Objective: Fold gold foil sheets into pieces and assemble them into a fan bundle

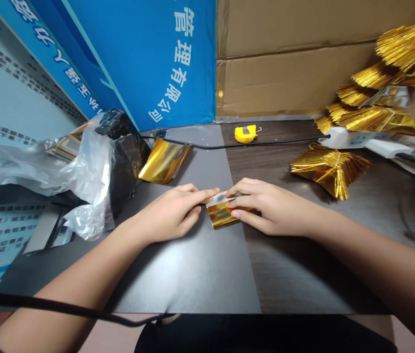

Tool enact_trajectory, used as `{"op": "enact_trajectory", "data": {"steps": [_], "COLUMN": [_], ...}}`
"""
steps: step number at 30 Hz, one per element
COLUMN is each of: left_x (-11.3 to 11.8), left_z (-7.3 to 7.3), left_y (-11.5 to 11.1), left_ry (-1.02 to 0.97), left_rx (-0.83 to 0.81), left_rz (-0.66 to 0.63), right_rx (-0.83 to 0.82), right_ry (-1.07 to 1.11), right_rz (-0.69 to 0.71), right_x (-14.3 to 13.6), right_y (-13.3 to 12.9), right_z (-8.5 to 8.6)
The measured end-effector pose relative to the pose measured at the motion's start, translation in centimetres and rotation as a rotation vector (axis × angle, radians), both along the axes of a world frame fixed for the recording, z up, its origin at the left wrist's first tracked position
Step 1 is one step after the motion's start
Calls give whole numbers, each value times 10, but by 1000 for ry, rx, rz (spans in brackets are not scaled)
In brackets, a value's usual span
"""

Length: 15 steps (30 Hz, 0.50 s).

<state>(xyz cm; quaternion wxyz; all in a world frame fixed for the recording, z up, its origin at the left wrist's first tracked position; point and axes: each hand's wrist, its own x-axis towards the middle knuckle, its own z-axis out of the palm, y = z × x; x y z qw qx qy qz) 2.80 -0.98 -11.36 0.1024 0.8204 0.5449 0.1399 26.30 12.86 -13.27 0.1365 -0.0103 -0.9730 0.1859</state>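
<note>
A small sheet of gold foil paper (222,215), partly folded with a pale strip showing along its far edge, lies on the table between both hands. My left hand (176,213) rests at its left side, index finger stretched onto the pale strip and thumb bent beneath. From the right, my right hand (266,206) presses on the paper with its fingertips, and part of the sheet is hidden under it. Something small and orange shows by the right fingertips. Beyond my left hand sits a stack of flat gold sheets (165,159).
A yellow tape measure (245,134) stands near the back by a black cable. Bundled folded gold paper (330,169) lies at right, with more piled behind a white power strip (354,138). Crumpled plastic bags (97,166) fill the left. A blue panel and cardboard (266,83) rise behind.
</note>
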Motion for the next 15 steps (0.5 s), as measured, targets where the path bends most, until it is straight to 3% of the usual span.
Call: {"op": "enact_trajectory", "data": {"steps": [6, 11, 15], "left_x": [7, 12, 9], "left_z": [9, 10, 2], "left_y": [-4, -4, 1], "left_ry": [-34, -181, -174], "left_rx": [-21, -76, 62], "left_rz": [-73, -191, -138], "right_rx": [171, 105, 76], "right_ry": [13, -18, -25], "right_rz": [-49, -23, 51], "right_x": [1, 3, 4], "right_y": [-6, -7, -1], "right_z": [10, 8, 3]}}
